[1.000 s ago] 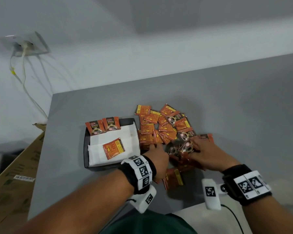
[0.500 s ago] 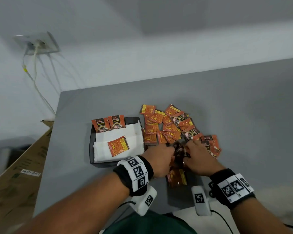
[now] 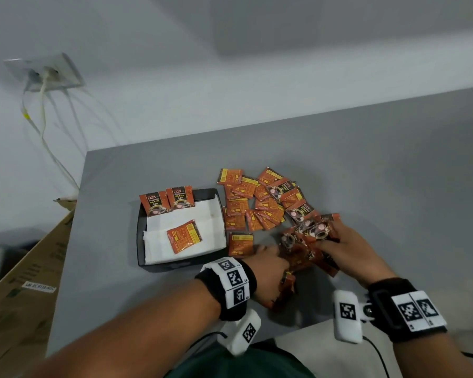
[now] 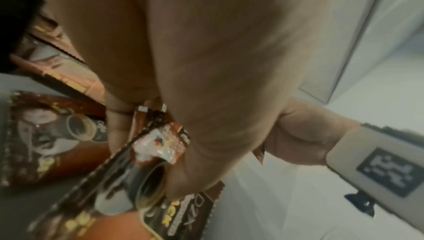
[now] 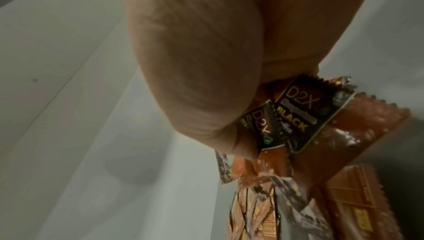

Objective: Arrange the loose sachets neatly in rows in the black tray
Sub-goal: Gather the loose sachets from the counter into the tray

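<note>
- left hand [image 3: 268, 264] — fingers curled on sachets [image 3: 301, 251], bunch pinched under thumb
- right hand [image 3: 339, 249] grips same bunch from 3 o'clock, fingers clamped
- tray [image 3: 141, 241] at 9 o'clock of the pile — three sachets inside

— Wrists?
— Each carries a black fabric wristband [image 3: 225, 291] with white square-coded marker tiles; a white plastic camera pod [image 3: 346, 316] hangs beneath, black cable [image 3: 377, 353] trailing.
— Clothing?
— Dark green garment [image 3: 230, 364].
</note>
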